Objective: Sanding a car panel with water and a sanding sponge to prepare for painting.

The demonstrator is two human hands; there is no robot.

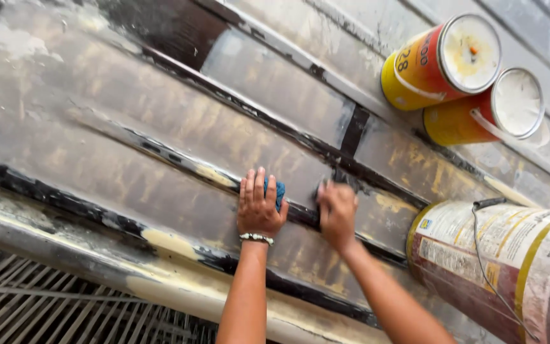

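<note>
The left hand (260,207) lies flat on the worn metal panel (160,146), fingers (257,186) stretched out and pressing a blue cloth (279,191) against it. Just beside it, the right hand (337,213) has its fingers curled tight around something small and dark on the panel's black seam (351,137); paint cans (444,60) stand well apart.
</note>
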